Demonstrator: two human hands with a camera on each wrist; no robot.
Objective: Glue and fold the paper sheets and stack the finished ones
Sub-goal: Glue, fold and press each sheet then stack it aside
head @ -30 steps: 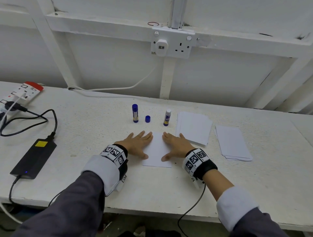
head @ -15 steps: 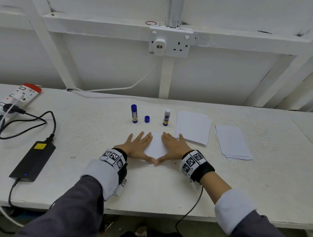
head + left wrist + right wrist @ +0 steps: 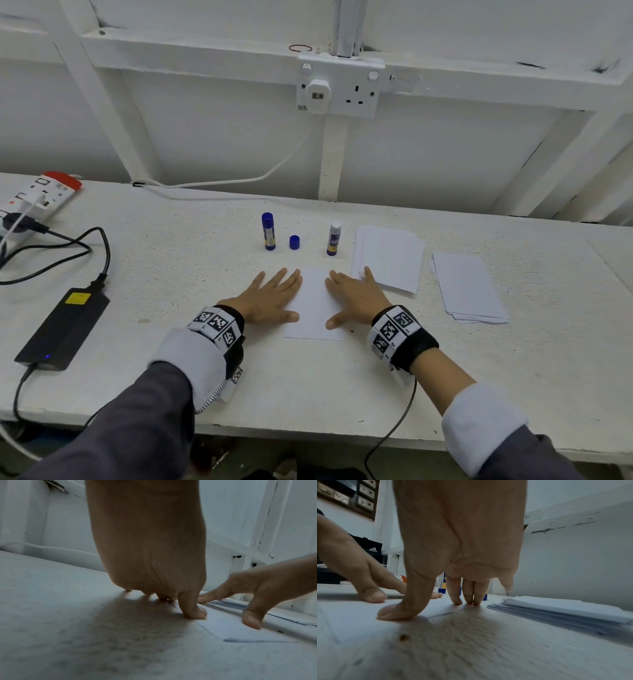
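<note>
The folded sheet [image 3: 313, 303] lies long axis fore-and-aft between 2 flat, open hands, left hand [image 3: 270, 301] and right hand [image 3: 352, 301], probably pressing its sides.

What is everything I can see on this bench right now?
Folded sheet: one, white, centre front, under both hands.
Paper stacks: two, white, right of the sheet; nearer, farther right.
Capped glue stick: one, blue, upright, behind the sheet.
Loose cap: one, blue, beside it.
Open glue stick: one, white and blue, upright.
Power brick: one, black, left.
Power strip: one, white and red, far left.
Wall socket: one, white, above the bench.
Left hand: flat on the sheet's left edge.
Right hand: flat on its right edge.
</note>
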